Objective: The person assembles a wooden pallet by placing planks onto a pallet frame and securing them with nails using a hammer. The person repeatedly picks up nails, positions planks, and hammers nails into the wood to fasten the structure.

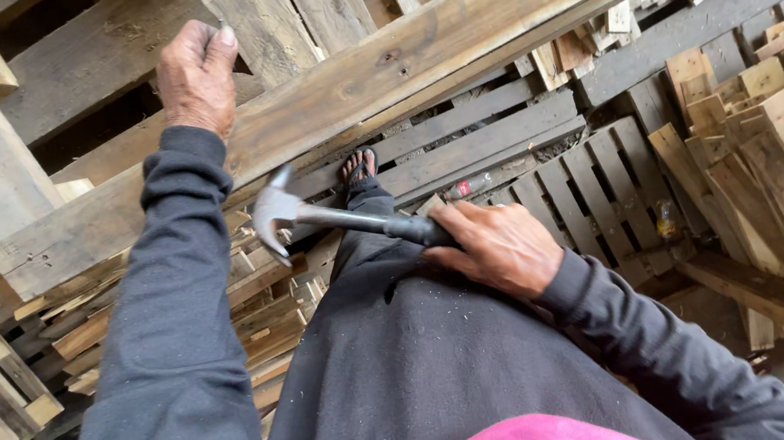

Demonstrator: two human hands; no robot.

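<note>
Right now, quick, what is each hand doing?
Left hand: closed, gripping the wooden plank.
Right hand: closed, fingers around the hammer handle.

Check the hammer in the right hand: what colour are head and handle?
Hammer: bare silvery-grey metal head, black handle, gripped by the right hand. Head view, the only one.

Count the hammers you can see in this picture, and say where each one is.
1. The hammer is held in the right hand, its head pointing toward the long wooden plank that the left hand grips. Others may be hidden among the stacked wood.
</note>
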